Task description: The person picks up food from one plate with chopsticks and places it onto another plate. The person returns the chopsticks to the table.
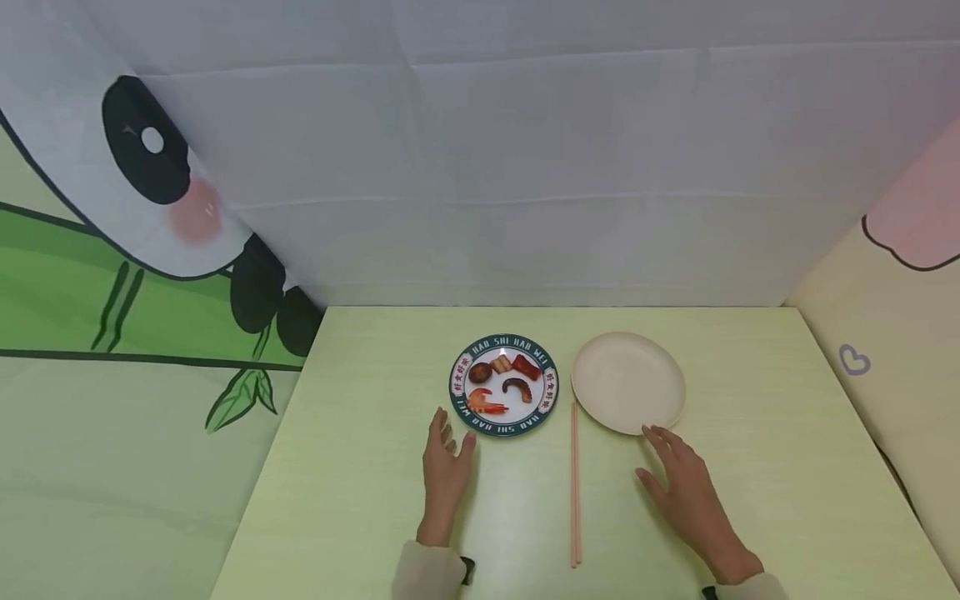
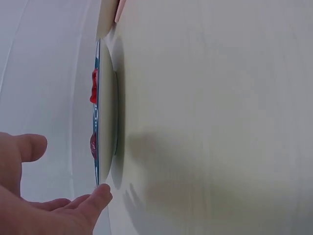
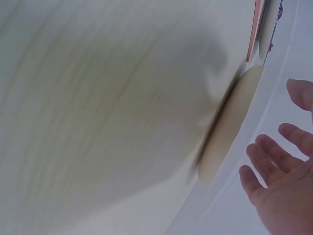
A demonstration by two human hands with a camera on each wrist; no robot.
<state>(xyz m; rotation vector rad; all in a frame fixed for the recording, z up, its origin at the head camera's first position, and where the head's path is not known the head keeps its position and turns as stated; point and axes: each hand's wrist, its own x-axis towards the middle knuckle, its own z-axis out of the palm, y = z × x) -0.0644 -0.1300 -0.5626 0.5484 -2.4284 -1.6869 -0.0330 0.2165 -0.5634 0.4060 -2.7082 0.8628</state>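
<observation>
A round plate with a dark green patterned rim (image 1: pixel 504 428) bears several small food pieces, among them a shrimp (image 1: pixel 486 402), a mushroom-like brown piece (image 1: pixel 480 372) and a red chunk (image 1: pixel 527 367). My left hand (image 1: pixel 446 475) hovers at its near left edge, fingers loosely extended and holding nothing. To the right lies a plain beige plate (image 1: pixel 628 383). Just off its near edge is my right hand (image 1: pixel 684 492), fingers spread and nothing in them. Between the hands a pair of pink chopsticks (image 1: pixel 575 492) lies lengthwise on the table.
The pale yellow-green table (image 1: pixel 360 467) ends at a light cloth wall (image 1: pixel 525 250) behind the plates. Printed side panels stand left and right, the left one with a green bamboo stalk (image 1: pixel 172 308).
</observation>
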